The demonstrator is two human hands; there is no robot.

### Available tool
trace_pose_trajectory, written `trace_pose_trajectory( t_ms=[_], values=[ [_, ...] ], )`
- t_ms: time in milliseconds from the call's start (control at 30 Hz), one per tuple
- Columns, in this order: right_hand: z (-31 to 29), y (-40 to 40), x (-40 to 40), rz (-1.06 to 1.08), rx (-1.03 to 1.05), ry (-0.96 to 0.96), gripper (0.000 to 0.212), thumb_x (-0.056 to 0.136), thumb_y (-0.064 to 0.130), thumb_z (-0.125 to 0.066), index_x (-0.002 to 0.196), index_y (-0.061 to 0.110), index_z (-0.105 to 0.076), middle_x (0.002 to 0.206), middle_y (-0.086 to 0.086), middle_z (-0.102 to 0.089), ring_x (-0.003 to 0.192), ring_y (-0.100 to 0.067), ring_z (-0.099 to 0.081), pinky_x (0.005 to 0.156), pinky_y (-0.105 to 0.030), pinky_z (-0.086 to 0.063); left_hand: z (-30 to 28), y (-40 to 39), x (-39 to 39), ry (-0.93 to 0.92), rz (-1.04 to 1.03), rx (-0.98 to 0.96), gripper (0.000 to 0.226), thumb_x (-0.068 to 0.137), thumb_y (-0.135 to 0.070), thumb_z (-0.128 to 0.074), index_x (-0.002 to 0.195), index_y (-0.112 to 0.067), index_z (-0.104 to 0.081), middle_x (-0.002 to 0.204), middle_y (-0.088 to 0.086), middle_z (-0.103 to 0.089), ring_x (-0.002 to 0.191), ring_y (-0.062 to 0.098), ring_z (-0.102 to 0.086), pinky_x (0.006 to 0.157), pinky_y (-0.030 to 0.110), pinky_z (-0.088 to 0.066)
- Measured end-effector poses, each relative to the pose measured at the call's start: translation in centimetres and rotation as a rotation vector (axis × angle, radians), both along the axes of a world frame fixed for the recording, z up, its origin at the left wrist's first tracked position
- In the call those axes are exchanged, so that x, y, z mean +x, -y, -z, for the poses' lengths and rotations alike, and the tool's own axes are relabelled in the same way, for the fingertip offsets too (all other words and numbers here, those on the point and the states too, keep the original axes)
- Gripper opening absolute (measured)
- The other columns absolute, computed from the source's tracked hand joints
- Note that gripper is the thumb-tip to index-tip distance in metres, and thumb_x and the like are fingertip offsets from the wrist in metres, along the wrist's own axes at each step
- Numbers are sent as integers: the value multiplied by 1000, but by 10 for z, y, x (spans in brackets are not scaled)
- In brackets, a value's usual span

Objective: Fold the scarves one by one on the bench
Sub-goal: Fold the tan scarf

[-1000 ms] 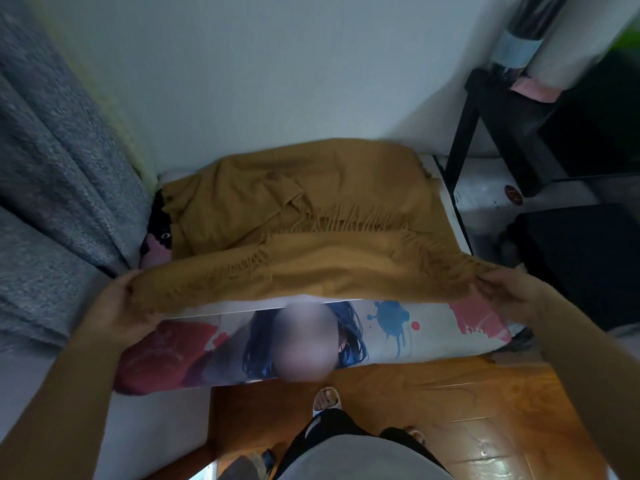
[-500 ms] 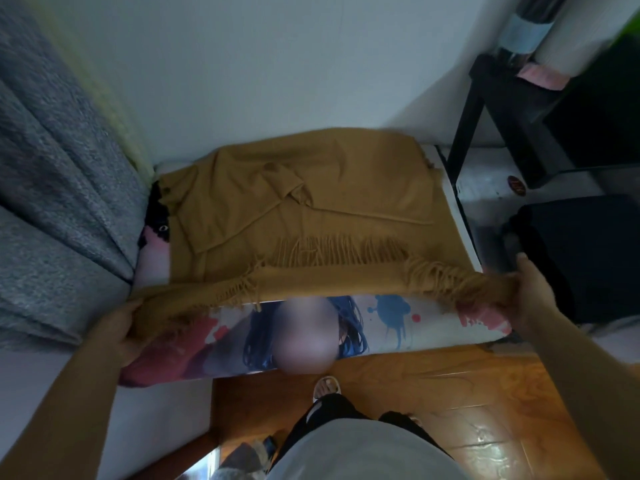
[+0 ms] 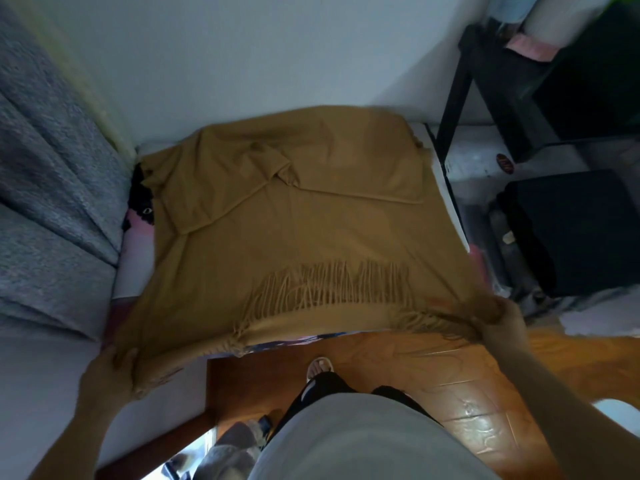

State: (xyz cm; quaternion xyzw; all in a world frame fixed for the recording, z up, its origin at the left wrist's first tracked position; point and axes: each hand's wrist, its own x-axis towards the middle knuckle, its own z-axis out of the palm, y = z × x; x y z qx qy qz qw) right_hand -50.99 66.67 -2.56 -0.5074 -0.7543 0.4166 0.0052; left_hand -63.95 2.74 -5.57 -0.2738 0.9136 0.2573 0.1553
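Mustard-brown wool-like cloth covers nearly the whole bench [image 3: 136, 258]: the scarf [image 3: 311, 216] lies spread from the wall edge to the front edge, with its near hem drawn out past the front edge. The left hand [image 3: 109, 372] grips the near-left corner of the scarf, fingers curled round the bunched cloth; the right hand [image 3: 502, 318] pinches the near-right corner beside the right edge of the bench. The two hands are well apart, with the hem stretched between them.

To do this step well, both corners should probably be held level and under even tension, so that the hem stays straight and the fold comes out square. The loose flap [image 3: 221, 188] lying askew near the back-left corner likely needs smoothing first, or it would be trapped as a lump.

The cloth looks soft, matte and heavy enough to drape. A fringe [image 3: 332, 282] of thin tassels runs in a row across the near part, and a second tassel row hangs tangled along the held hem. A printed cover shows at the bench's left edge.
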Motion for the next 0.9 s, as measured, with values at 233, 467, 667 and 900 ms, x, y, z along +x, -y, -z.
trace_pose_trajectory(
  t_ms=[233, 467, 667, 900],
  values=[
    [2, -11, 4, -13, -152, 74, 19, 94, 4, -65, 108, -7, -62, 88, -21, -65, 69, -31, -62, 55, -43, -59, -16, -22, 17, -136, 40, -164, 41, 83, -45, -44, 78, -5, -50, 90, 37, -62, 83, 56, -60, 74, 52, -44],
    [-32, -28, 18, -5, -404, -77, 8, 99, 13, -58, 96, 7, -63, 69, -11, -69, 51, -18, -65, 43, -29, -55, -17, 3, 15, -307, 30, -173, 47, 91, -52, -40, 93, -9, -60, 92, 30, -66, 84, 49, -61, 74, 50, -47],
    [14, -32, 22, -139, 9, 153, 20, 95, 21, -66, 105, 4, -70, 90, -18, -67, 87, -38, -65, 78, -49, -56, 4, -6, 19, -113, 120, -243, 44, 94, -48, -47, 90, -5, -55, 96, 34, -63, 89, 54, -60, 77, 52, -46],
    [19, -35, 27, -260, 166, 180, 23, 98, 24, -60, 108, 3, -64, 93, -13, -64, 95, -36, -62, 75, -36, -42, -3, -13, 12, -45, 70, -291, 33, 101, -31, -56, 109, 1, -61, 110, 35, -62, 100, 55, -58, 86, 54, -46]
  ],
)
